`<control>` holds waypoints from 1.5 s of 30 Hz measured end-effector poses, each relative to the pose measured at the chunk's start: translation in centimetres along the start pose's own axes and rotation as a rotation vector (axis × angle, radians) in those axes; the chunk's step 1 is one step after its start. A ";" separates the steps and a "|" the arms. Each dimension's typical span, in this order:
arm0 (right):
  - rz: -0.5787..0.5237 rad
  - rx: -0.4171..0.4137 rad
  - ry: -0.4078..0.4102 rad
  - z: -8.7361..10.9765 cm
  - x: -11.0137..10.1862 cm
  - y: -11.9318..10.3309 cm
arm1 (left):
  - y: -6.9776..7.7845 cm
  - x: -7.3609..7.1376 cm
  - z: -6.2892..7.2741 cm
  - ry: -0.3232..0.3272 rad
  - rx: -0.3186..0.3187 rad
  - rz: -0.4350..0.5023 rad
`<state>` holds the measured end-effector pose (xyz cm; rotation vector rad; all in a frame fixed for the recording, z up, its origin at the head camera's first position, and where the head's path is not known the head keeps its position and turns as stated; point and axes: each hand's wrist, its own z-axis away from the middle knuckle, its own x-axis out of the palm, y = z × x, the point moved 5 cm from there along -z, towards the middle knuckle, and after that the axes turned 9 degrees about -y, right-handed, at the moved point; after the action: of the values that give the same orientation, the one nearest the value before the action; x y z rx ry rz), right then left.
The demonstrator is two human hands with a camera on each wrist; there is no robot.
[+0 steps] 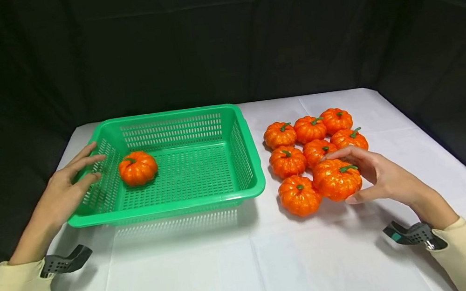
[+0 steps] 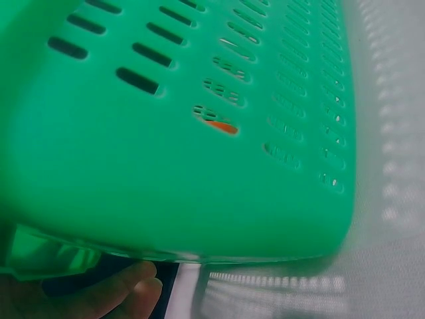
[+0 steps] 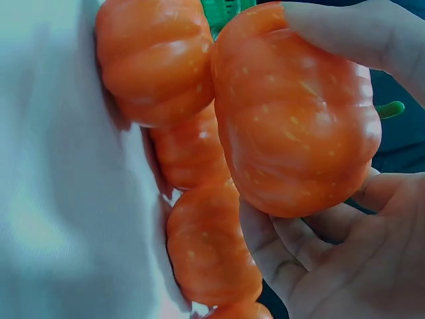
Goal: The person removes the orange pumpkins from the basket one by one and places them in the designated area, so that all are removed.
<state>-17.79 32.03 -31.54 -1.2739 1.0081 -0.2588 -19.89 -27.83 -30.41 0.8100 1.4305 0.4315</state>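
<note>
My right hand [image 1: 381, 175] holds an orange toy pumpkin [image 1: 337, 180] with a green stem, thumb on one side and fingers on the other. In the right wrist view, the held pumpkin [image 3: 299, 119] hides part of the fingers. Several similar pumpkins [image 1: 287, 161] sit in a cluster on the table beside and behind it. Over the left rim of a green plastic basket [image 1: 167, 210] lies my left hand [image 1: 66, 185], its fingers loosely extended. One pumpkin [image 1: 138, 168] rests inside the basket near its left wall. In the left wrist view, the basket wall [image 2: 166, 173] fills most of the picture.
A white cloth [image 1: 186, 276] covers the table. Dark curtain [image 1: 223, 48] hangs behind and along the sides. The basket stands at the left, with a strip of cloth between it and the pumpkin cluster.
</note>
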 end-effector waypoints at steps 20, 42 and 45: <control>0.063 0.141 0.044 1.1 0.1 2.9 | -0.1 -0.1 0.1 -0.004 -0.035 -0.001; 0.259 0.235 0.074 1.4 0.5 3.7 | 0.2 0.1 0.0 0.001 -0.035 0.007; 0.279 0.220 0.080 1.3 0.5 3.7 | 0.2 0.0 0.1 0.001 -0.042 0.007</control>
<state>-17.85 33.78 -35.06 -0.9178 1.1780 -0.1993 -19.80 -27.73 -30.30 0.7815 1.4152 0.4654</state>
